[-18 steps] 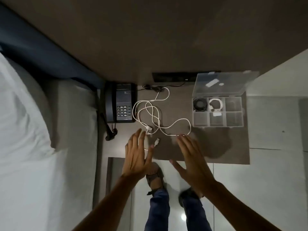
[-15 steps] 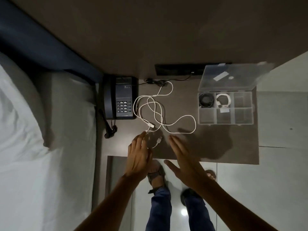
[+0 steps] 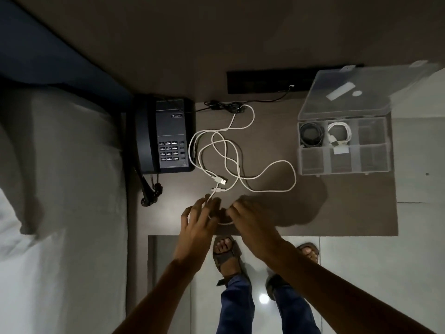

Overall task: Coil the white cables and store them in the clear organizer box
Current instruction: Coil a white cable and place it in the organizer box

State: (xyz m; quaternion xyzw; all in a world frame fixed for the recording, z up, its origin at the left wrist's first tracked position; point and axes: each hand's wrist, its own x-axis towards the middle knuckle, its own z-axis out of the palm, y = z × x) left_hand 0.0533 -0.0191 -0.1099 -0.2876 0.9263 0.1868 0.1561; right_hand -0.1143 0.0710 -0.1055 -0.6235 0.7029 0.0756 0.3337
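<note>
A long white cable (image 3: 265, 175) lies in loose tangled loops on the brown table (image 3: 349, 213), its USB plug (image 3: 222, 181) near the middle. Its near end runs between the fingers of my left hand (image 3: 197, 225) and arcs across to my right hand (image 3: 252, 222), whose fingers curl over it. Both hands meet at the table's front edge. The clear organizer box (image 3: 344, 173) stands open at the right, lid tilted back. A coiled black cable (image 3: 310, 136) fills its back left compartment and a coiled white cable (image 3: 340, 133) the back middle one.
A dark desk phone (image 3: 166, 136) sits left of the cable, its cord hanging off the front. A thin black wire (image 3: 224, 106) runs to a dark wall strip (image 3: 265, 81). A bed with white sheets (image 3: 60, 189) is at the left. My sandalled feet (image 3: 226, 254) stand on the tiled floor.
Both hands have drawn together over the cable's near end and closed on it; before, they hovered apart with fingers spread. A short arc of cable now spans between them.
</note>
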